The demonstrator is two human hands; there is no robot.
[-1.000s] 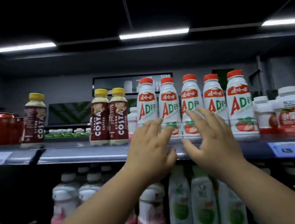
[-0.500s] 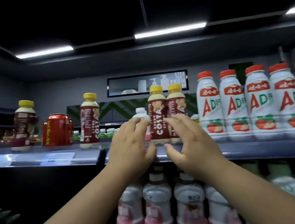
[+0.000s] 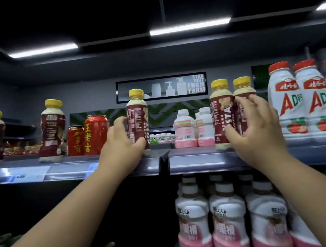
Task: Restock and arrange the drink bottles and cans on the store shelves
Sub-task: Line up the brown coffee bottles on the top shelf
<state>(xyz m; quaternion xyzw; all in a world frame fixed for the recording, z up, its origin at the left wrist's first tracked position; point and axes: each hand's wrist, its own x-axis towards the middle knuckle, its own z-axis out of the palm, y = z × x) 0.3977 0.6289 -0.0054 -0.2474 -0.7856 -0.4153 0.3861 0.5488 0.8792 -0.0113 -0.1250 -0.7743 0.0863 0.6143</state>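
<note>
left hand [image 3: 120, 148]: fingers and thumb curled round lone costa bottle [image 3: 138, 116], upright at shelf [image 3: 193, 161] front edge. red cans [image 3: 90, 135] just left of this grip. right hand [image 3: 256, 127]: clasps pair of costa bottles [image 3: 222, 112], fingers over the right one, thumb low on the left one. pink-based bottles [image 3: 194, 130] between the two grips; ad bottles [image 3: 290, 104] just right of the right grip.
</note>
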